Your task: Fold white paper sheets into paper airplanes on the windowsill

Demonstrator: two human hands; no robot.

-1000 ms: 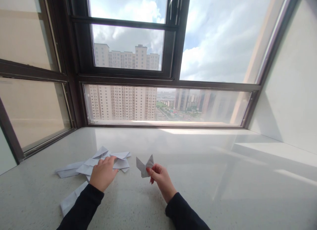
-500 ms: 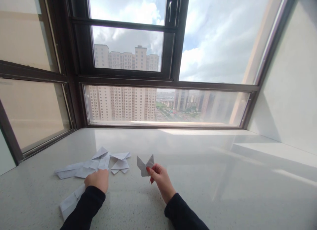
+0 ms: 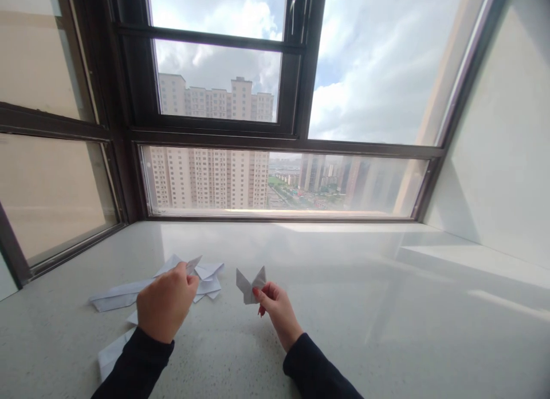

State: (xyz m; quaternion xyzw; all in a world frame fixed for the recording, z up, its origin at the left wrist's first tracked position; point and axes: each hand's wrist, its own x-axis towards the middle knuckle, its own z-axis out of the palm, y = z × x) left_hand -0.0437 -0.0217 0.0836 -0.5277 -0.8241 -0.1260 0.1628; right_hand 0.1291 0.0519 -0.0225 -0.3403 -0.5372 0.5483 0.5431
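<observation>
My right hand (image 3: 277,307) pinches a small folded paper piece (image 3: 248,289) with two upright points, held above the pale counter. My left hand (image 3: 167,300) is closed on another folded paper (image 3: 194,264), whose tip sticks out past the thumb. Beyond and beside the left hand lie more folded white papers, including a long strip (image 3: 117,296) at the left and a crossed shape (image 3: 209,281) at the right. Near my left sleeve lies one more folded paper (image 3: 112,353), partly covered by the sleeve.
The speckled white counter (image 3: 369,330) reaches to dark window frames (image 3: 283,219) at the back and left. A white wall (image 3: 507,147) stands on the right. Tall buildings show through the glass.
My left hand has lifted from the paper pile and now has a folded paper in its fingers. My right hand keeps its hold, and the view has shifted slightly.
</observation>
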